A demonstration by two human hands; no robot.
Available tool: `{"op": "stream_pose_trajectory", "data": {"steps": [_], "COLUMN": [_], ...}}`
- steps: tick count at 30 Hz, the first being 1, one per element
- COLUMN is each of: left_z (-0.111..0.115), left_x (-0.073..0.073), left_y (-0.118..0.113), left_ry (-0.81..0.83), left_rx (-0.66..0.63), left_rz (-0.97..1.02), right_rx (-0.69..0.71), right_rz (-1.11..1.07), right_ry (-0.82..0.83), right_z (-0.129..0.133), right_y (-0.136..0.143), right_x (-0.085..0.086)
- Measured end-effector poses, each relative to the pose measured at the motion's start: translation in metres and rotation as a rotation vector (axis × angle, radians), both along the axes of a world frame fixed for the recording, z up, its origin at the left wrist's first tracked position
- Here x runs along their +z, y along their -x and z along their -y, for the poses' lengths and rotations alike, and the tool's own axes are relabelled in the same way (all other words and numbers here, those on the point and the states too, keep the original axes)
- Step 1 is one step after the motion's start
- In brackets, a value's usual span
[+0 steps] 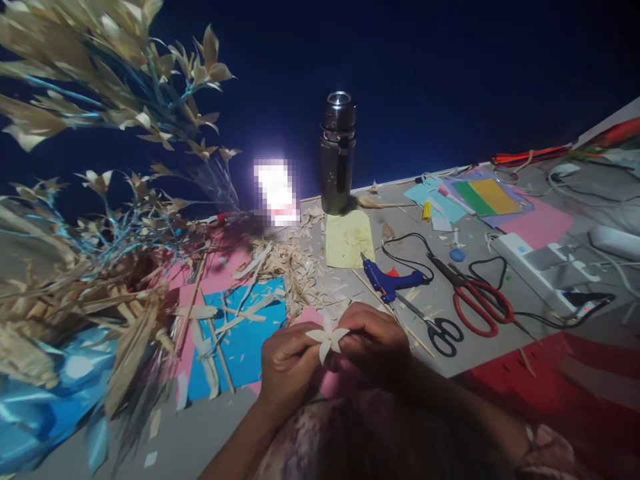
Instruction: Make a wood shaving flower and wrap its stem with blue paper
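A small cream flower [328, 339] with pointed petals is held between both hands at the lower middle of the head view. My left hand [290, 360] pinches its left side, thumb and fingers closed. On the other side my right hand [377, 340] has its fingers closed around the flower's right edge. The underside of the flower is hidden by the fingers. Just beyond my right hand lie a blue glue gun [393, 280] and small black-handled scissors [443, 333].
Dried leaf scraps [300, 273] and a blue sheet [250, 360] lie left of centre. A dark flask [337, 167] stands behind a yellow sheet [347, 250]. Flowered branches [150, 80] rise at left. Red-handled scissors [480, 307] and a power strip [535, 273] lie right.
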State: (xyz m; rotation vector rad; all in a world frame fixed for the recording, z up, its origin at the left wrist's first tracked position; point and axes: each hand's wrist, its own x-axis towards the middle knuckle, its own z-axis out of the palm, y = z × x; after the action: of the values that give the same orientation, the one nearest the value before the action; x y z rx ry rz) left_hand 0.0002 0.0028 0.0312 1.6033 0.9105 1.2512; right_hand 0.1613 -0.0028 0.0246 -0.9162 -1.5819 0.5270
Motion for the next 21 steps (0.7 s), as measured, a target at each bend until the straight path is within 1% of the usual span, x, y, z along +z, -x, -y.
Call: {"op": "stream_pose_trajectory", "data": {"steps": [2, 4, 6, 8, 9, 10, 13, 15, 19, 21], "left_z": [0.000, 0.002, 0.003, 0.004, 0.004, 0.005, 0.005, 0.005, 0.006, 0.007], "left_x": [-0.001, -0.003, -0.006, -0.007, -0.007, -0.006, -0.002, 0.000, 0.000, -0.001], "left_y": [0.000, -0.001, -0.002, -0.004, -0.005, -0.006, -0.009, -0.010, -0.009, -0.008], "left_ry": [0.011, 0.070, 0.185, 0.338, 0.409, 0.469, 0.565, 0.591, 0.616, 0.612], "left_rx": [0.007, 0.037, 0.052, 0.037, 0.028, 0.023, 0.013, -0.016, -0.118, -0.154], "left_rz": [-0.014, -0.024, -0.004, 0.063, 0.108, 0.152, 0.226, 0.209, 0.163, 0.184], "right_rx": [-0.043, -0.050, 0.060, 0.183, 0.199, 0.172, 0.027, 0.015, 0.018, 0.020], "right_rz": [-0.016, -0.047, -0.117, -0.229, -0.270, -0.291, -0.252, -0.207, -0.076, -0.044], "right_ry": [0.012, 0.092, 0.255, 0.409, 0.445, 0.458, 0.427, 0.382, 0.180, 0.129], "right_z": [0.001, 0.001, 0.002, 0.003, 0.004, 0.005, 0.009, 0.009, 0.003, 0.001], "right_y": [0.002, 0.003, 0.001, -0.001, -0.003, -0.004, -0.008, -0.011, -0.014, -0.014], "right_x": [-0.003, -0.006, -0.007, -0.009, -0.010, -0.012, -0.014, -0.013, -0.006, -0.003]}}
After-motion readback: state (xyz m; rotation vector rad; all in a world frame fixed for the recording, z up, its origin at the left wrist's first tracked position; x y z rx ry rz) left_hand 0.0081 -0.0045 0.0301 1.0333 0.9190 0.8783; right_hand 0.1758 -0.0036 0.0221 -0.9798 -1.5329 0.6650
